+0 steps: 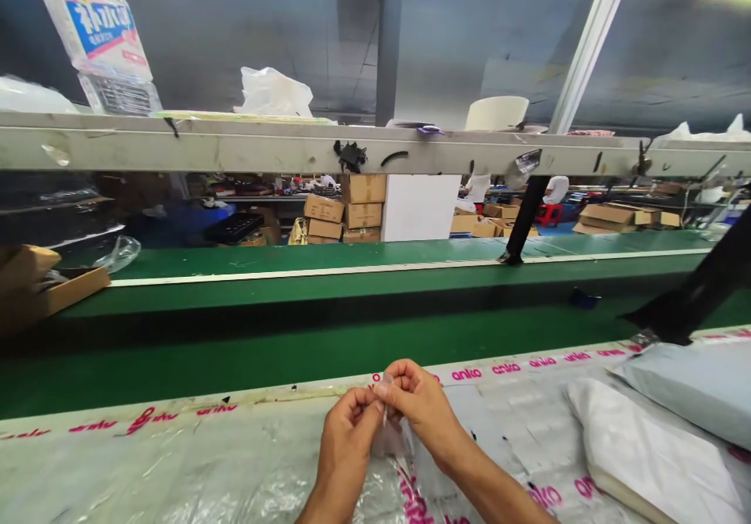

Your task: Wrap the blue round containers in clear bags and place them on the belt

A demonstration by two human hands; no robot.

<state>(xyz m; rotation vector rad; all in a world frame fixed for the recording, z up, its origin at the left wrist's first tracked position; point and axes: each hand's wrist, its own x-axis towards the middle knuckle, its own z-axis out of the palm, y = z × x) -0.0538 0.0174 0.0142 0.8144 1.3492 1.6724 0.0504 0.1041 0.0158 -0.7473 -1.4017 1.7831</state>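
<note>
Both hands meet at the front middle of the table, fingertips almost touching. Between them hangs a small clear plastic bag (392, 438), its upper edge pinched. My left hand (350, 434) is closed, thumb and forefinger pressed on the bag's top. From the right, my right hand (419, 407) pinches the same edge, its fingers curled. What the bag contains, if anything, I cannot make out. Beneath lies a plastic-covered tabletop (235, 461) with pink "anko" lettering.
White packages (651, 446) lie at the right. A green conveyor belt (264, 321) runs beyond the table, under a shelf rail (235, 148) carrying a plastic bottle (102, 39). Black-wrapped posts (525, 219) rise at right. An open carton (70, 293) stands left; people sit far back.
</note>
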